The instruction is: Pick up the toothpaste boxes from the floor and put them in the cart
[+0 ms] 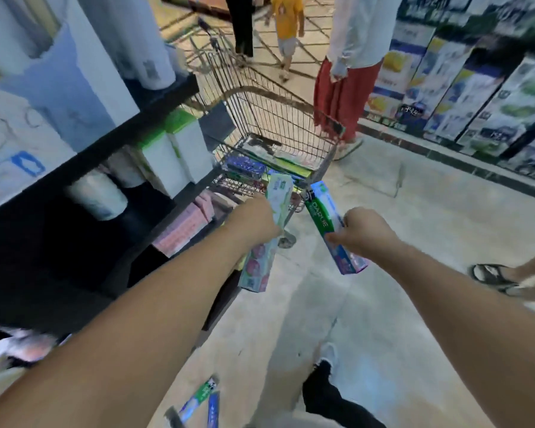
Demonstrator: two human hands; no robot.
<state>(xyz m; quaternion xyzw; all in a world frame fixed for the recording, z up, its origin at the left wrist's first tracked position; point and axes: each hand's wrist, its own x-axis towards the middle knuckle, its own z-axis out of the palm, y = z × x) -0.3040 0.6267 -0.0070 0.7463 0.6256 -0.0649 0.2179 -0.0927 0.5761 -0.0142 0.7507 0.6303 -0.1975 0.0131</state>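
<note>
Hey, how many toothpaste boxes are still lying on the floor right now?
2, as far as shows: a green and blue box and a blue box beside it, both near the bottom edge of the view. More may lie out of view.

cart (278, 118) ahead | shelves (105, 143) left of it | boxes (198, 400) on floor (383, 304) near feet

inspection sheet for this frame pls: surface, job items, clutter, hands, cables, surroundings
Surface: pale floor, worn.
Job's things: one toothpaste box in each hand; more boxes on floor; some already in cart.
Clutter: nothing seen beyond the boxes.
Grippers: left hand grips pale green box; right hand grips green-blue box, both near the cart.
Cables: nothing seen.
Surroundings: stocked shelves left, bystanders ahead.
</note>
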